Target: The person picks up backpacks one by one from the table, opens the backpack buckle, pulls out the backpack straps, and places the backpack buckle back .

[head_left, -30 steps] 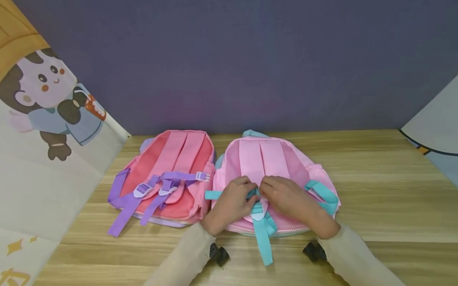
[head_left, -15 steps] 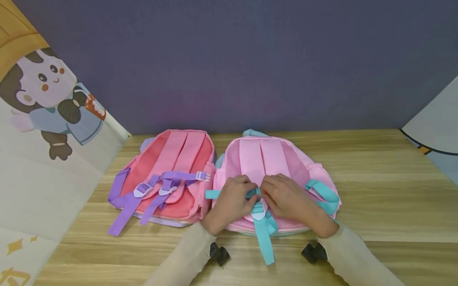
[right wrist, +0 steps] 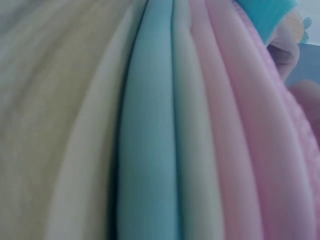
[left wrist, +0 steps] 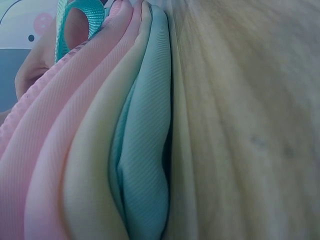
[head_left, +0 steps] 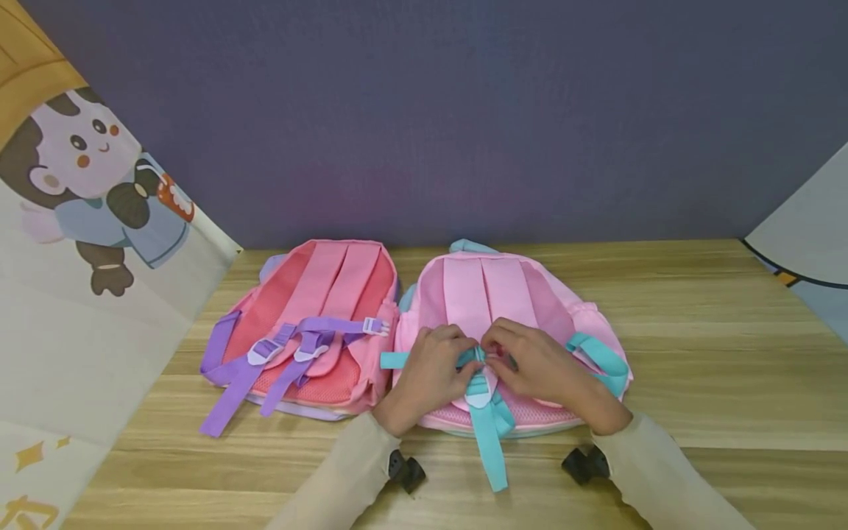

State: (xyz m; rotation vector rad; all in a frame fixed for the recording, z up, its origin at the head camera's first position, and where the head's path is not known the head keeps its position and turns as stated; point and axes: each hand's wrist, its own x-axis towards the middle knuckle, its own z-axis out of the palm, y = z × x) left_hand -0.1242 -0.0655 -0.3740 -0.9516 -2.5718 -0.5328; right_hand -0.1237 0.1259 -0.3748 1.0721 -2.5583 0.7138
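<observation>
A light pink backpack [head_left: 464,294] lies with its shoulder straps facing up. My left hand [head_left: 433,368] pinches a teal strap [head_left: 394,361], whose tail sticks out to the left of the hand. Meeting it at the middle of the bag, my right hand [head_left: 543,368] has thumb and forefinger curled together on the teal webbing; the spot they grip is mostly hidden by the fingers. Just below is a white strap adjuster [head_left: 478,396], with a long teal strap end [head_left: 489,449] hanging over the table. In the left wrist view, a teal strap loop [left wrist: 96,15] rises above the bag's layered side.
Close on the left lies a coral-pink backpack [head_left: 318,276] with purple straps [head_left: 228,405] and a white buckle clip [head_left: 375,327]. A teal side strap [head_left: 606,364] loops at the pink bag's right. Behind the wooden table [head_left: 702,353] stands a dark wall [head_left: 464,125].
My right hand's fingers have shifted slightly, with a wider gap showing between thumb and forefinger. The left hand and both bags stay nearly in place.
</observation>
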